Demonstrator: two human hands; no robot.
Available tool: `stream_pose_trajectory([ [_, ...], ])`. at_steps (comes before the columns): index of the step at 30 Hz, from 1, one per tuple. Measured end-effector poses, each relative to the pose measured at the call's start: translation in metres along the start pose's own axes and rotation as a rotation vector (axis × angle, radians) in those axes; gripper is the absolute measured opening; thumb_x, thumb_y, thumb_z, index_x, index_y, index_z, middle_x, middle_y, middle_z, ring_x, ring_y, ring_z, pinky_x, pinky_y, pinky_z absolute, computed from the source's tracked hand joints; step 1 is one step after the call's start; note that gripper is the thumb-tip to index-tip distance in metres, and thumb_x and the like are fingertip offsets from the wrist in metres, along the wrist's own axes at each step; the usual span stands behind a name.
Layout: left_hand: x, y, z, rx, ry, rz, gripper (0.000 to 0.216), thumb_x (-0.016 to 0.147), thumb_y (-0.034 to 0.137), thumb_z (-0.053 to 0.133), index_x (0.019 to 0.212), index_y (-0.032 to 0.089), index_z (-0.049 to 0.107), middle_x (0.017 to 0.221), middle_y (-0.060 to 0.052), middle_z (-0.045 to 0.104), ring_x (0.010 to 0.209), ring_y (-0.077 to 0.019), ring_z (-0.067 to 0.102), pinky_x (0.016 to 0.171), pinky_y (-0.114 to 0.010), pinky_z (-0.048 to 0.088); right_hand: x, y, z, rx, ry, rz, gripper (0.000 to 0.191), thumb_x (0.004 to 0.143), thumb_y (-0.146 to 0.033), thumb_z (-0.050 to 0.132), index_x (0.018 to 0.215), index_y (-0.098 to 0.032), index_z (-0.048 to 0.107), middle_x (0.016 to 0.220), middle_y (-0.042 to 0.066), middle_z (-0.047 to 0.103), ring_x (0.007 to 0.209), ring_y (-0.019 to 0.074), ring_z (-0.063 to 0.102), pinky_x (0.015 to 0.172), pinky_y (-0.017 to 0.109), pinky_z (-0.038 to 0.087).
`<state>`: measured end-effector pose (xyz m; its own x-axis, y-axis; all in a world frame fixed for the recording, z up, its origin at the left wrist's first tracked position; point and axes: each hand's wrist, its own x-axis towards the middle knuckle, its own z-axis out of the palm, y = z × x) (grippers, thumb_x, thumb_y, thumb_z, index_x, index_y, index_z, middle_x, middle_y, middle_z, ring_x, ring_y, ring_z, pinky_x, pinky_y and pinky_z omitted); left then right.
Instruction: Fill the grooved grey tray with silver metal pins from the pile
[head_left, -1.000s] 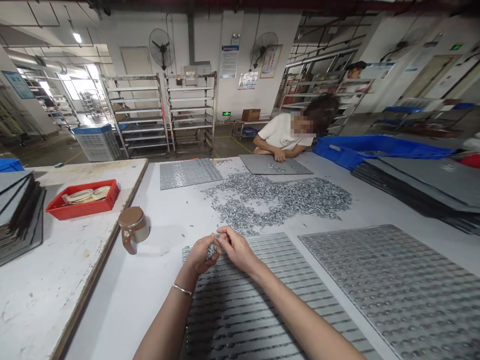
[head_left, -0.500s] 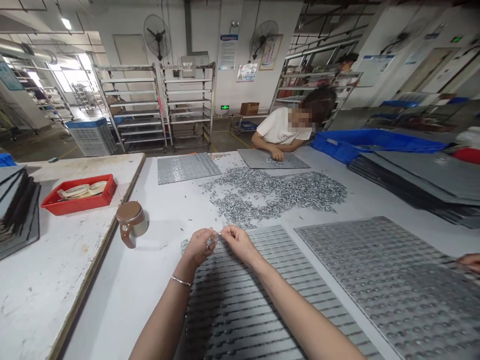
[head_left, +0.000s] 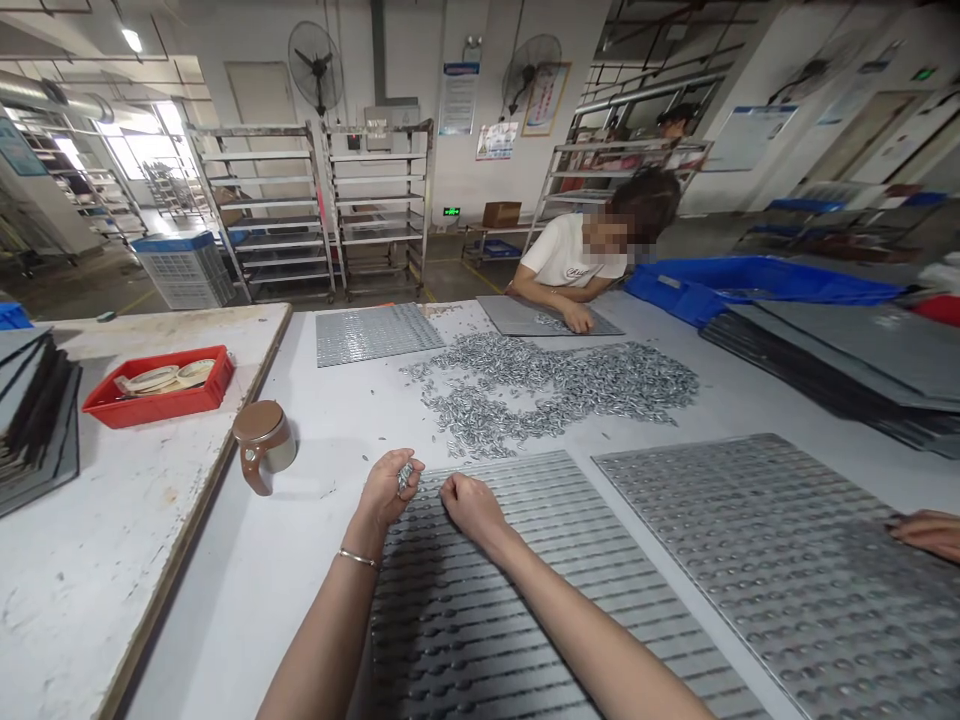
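My left hand [head_left: 388, 487] is curled around a small heap of shiny, oval metal pieces [head_left: 406, 474] in its palm, above the far left corner of a grey grooved sheet [head_left: 517, 540]. My right hand [head_left: 471, 508] rests low over the sheet's far rows, fingers pinched together; what is in the pinch, if anything, is hidden. Rows of small pieces lie along the sheet's left part, while dark parallel lines run across the rest. Beyond the sheet, a large loose pile of the same metal pieces [head_left: 630, 385] spreads over the white table [head_left: 322, 540].
A brown-lidded mug [head_left: 268, 440] stands left, near a red tray [head_left: 161, 388]. Another studded sheet [head_left: 750, 530] lies right, with another person's hand [head_left: 930, 532] over it. Across the table a co-worker [head_left: 570, 255] leans over a sheet. Stacked grey sheets [head_left: 847, 360] and a blue bin [head_left: 757, 280] stand right.
My hands have moved apart: the left went slightly left and turned palm-up, showing the pieces, while the right came down towards the sheet. The co-worker's hand across the table shifted right.
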<state>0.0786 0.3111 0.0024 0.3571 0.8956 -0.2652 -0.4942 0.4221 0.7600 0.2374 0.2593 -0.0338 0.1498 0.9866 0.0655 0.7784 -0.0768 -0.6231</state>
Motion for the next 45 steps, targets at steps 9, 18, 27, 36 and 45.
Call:
stream_pose_trajectory([
  [9,-0.005,-0.005,0.01,0.133,-0.127,-0.065,0.047,0.069,0.052,0.084,0.076,0.012,0.059,0.063,0.003,0.051,0.043,-0.0026,0.036,0.038,-0.017,0.014,-0.007,-0.018,-0.036,0.273,0.149,-0.084,0.021,0.093,-0.037,0.05,0.086,-0.021,0.062,0.068,-0.001,0.065,0.06,0.0159,0.059,0.06,0.025,0.045],
  [18,-0.011,-0.014,0.019,0.322,-0.173,-0.061,0.051,0.076,0.061,0.072,0.058,0.015,0.058,0.041,0.005,0.039,0.036,-0.0047,0.025,0.038,-0.022,0.009,-0.009,-0.027,-0.047,0.34,0.171,-0.249,0.017,0.085,-0.03,0.059,0.078,-0.021,0.072,0.073,0.003,0.065,0.067,0.0173,0.058,0.068,0.029,0.046],
  [27,-0.006,-0.023,0.015,0.354,-0.07,-0.073,0.044,0.07,0.048,0.081,0.055,0.016,0.056,0.038,0.006,0.038,0.034,-0.0044,0.025,0.038,-0.022,0.009,-0.01,-0.021,-0.034,0.551,0.01,-0.002,0.033,0.084,-0.046,0.056,0.087,-0.016,0.069,0.069,0.002,0.066,0.058,0.0139,0.054,0.056,0.025,0.043],
  [36,-0.001,-0.003,0.006,0.158,0.045,-0.079,0.022,0.08,0.031,0.072,0.085,0.012,0.063,0.065,0.0,0.056,0.044,-0.0057,0.043,0.038,-0.018,0.02,-0.005,-0.003,-0.032,0.306,-0.16,0.049,0.016,0.078,-0.026,0.059,0.066,-0.017,0.065,0.058,-0.001,0.061,0.056,0.0123,0.052,0.056,0.022,0.036],
  [45,-0.001,-0.005,0.002,0.06,0.027,-0.021,0.023,0.075,0.026,0.072,0.089,0.015,0.057,0.07,-0.004,0.063,0.046,-0.0077,0.046,0.04,-0.018,0.025,0.002,-0.006,-0.023,0.05,-0.2,0.044,0.014,0.072,-0.01,0.061,0.061,-0.019,0.063,0.066,0.002,0.068,0.068,0.017,0.06,0.064,0.025,0.035],
])
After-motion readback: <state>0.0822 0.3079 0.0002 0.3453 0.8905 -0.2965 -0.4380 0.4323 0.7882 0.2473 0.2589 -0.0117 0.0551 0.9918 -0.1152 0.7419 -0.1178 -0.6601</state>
